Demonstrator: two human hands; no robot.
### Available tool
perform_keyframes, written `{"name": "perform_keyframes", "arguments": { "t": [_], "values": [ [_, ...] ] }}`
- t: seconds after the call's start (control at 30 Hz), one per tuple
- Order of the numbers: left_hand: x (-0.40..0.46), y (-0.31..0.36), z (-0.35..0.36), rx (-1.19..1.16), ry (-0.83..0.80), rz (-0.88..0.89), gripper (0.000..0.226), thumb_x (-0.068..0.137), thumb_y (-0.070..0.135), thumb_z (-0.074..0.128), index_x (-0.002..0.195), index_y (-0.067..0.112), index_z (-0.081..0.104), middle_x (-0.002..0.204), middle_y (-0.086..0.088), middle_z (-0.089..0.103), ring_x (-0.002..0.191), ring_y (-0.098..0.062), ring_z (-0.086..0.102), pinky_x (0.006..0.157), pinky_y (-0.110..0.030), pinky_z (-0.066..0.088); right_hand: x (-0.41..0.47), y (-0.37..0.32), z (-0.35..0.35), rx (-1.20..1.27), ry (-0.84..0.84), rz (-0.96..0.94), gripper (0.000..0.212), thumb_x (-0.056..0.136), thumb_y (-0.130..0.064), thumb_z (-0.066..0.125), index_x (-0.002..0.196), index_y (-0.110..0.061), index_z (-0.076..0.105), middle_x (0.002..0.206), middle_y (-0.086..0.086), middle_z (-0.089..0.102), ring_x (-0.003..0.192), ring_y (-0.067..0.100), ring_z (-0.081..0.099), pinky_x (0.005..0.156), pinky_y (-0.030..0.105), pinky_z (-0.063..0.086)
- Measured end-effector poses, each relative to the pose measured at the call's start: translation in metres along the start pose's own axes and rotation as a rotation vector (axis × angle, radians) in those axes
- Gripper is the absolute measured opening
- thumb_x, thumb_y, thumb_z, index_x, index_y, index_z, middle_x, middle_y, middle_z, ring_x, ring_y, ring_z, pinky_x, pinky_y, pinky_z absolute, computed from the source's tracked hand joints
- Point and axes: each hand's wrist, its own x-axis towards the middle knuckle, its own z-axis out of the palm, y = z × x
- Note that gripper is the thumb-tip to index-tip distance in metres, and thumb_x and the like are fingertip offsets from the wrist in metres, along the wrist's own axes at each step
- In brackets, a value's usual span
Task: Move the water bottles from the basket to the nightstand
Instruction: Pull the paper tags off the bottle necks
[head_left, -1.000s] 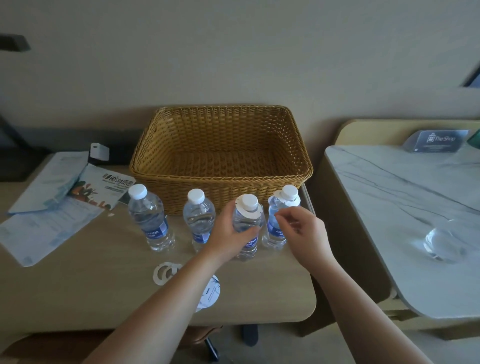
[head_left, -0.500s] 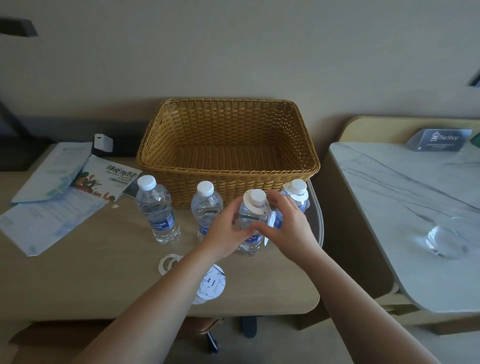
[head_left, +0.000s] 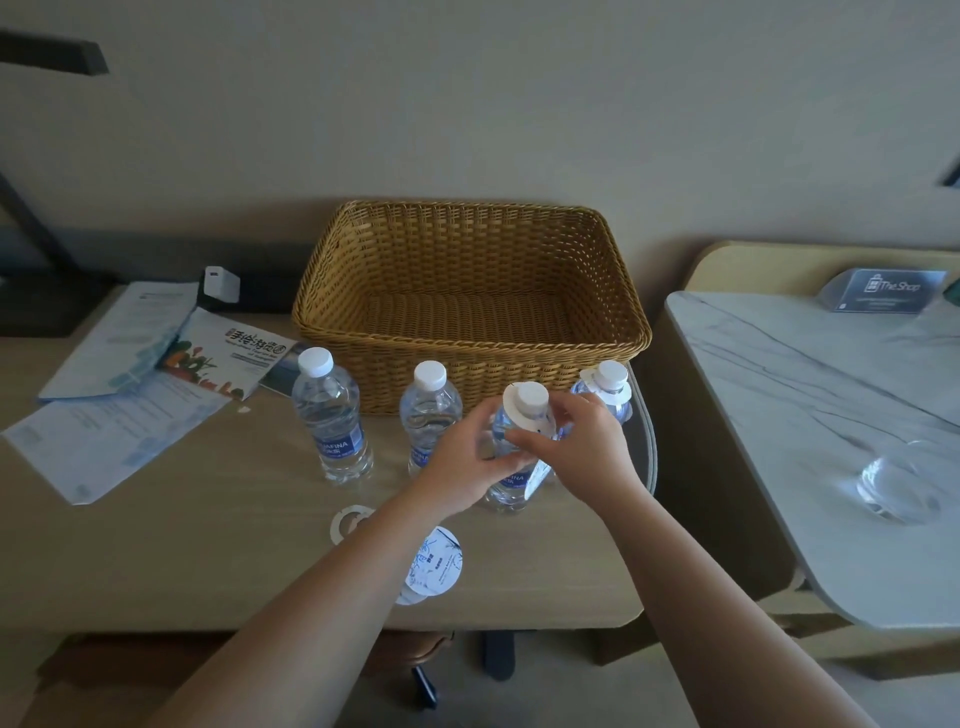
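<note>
Several clear water bottles with white caps stand in a row on the wooden nightstand (head_left: 208, 545) in front of the woven basket (head_left: 467, 353), whose inside shows no bottles. The leftmost bottle (head_left: 332, 415) and the second bottle (head_left: 428, 410) stand free. My left hand (head_left: 462, 457) grips the body of the third bottle (head_left: 522, 410), which wears a white paper collar tag under its cap. My right hand (head_left: 587, 447) pinches that collar tag from the right. The fourth bottle (head_left: 610, 387), also tagged, stands behind my right hand.
Papers and a brochure (head_left: 228, 358) lie at the nightstand's left. Two round white paper tags (head_left: 434, 566) lie near its front edge. A marble-topped table (head_left: 810, 415) with a glass object (head_left: 896, 483) and a small sign (head_left: 883, 291) stands to the right.
My right hand moved left from the fourth bottle onto the third bottle's collar tag. My left hand stayed on the third bottle. The view shifted slightly.
</note>
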Motion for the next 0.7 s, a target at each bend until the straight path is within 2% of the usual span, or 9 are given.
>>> {"name": "perform_keyframes", "arguments": {
  "t": [0.13, 0.27, 0.4, 0.57, 0.7],
  "values": [
    [-0.001, -0.003, 0.000, 0.010, 0.005, -0.020, 0.065, 0.078, 0.031, 0.079, 0.135, 0.030, 0.047, 0.127, 0.015, 0.061, 0.120, -0.003, 0.054, 0.103, -0.035, 0.044, -0.001, -0.003, -0.001, 0.014, 0.033, 0.023, 0.050, 0.065, -0.043, 0.082, 0.104, -0.019, 0.061, 0.100, -0.001, 0.060, 0.085, 0.009, 0.055, 0.064, 0.016, 0.037],
    [-0.002, -0.004, 0.002, 0.046, 0.029, -0.023, 0.063, 0.080, 0.024, 0.076, 0.135, 0.029, 0.046, 0.126, 0.013, 0.061, 0.118, -0.003, 0.055, 0.103, -0.039, 0.046, -0.005, -0.011, -0.001, 0.061, 0.098, -0.030, 0.039, 0.069, -0.037, 0.080, 0.099, -0.022, 0.061, 0.095, -0.003, 0.062, 0.085, 0.009, 0.055, 0.066, 0.016, 0.038],
    [-0.002, -0.005, 0.003, 0.055, 0.033, -0.038, 0.069, 0.080, 0.032, 0.076, 0.139, 0.031, 0.042, 0.134, 0.009, 0.058, 0.128, -0.011, 0.050, 0.106, -0.046, 0.042, -0.012, -0.017, -0.008, 0.048, 0.128, -0.079, 0.042, 0.070, -0.036, 0.080, 0.104, -0.021, 0.061, 0.096, -0.006, 0.061, 0.087, 0.008, 0.055, 0.068, 0.014, 0.040],
    [-0.009, -0.001, 0.007, 0.038, 0.059, -0.056, 0.082, 0.076, 0.040, 0.076, 0.146, 0.024, 0.036, 0.141, 0.004, 0.053, 0.132, -0.013, 0.046, 0.105, -0.043, 0.044, -0.031, -0.022, -0.017, 0.039, 0.135, -0.141, 0.039, 0.070, -0.040, 0.079, 0.102, -0.025, 0.061, 0.091, -0.008, 0.061, 0.084, 0.009, 0.055, 0.067, 0.014, 0.042],
    [-0.031, -0.012, -0.002, 0.098, 0.057, -0.123, 0.064, 0.079, 0.048, 0.070, 0.133, 0.019, 0.052, 0.132, 0.001, 0.060, 0.123, -0.012, 0.054, 0.103, -0.042, 0.045, -0.045, -0.030, -0.006, 0.086, 0.041, -0.158, 0.044, 0.068, -0.044, 0.077, 0.106, -0.028, 0.059, 0.092, -0.012, 0.060, 0.087, 0.005, 0.057, 0.071, 0.013, 0.044]
  ]
}}
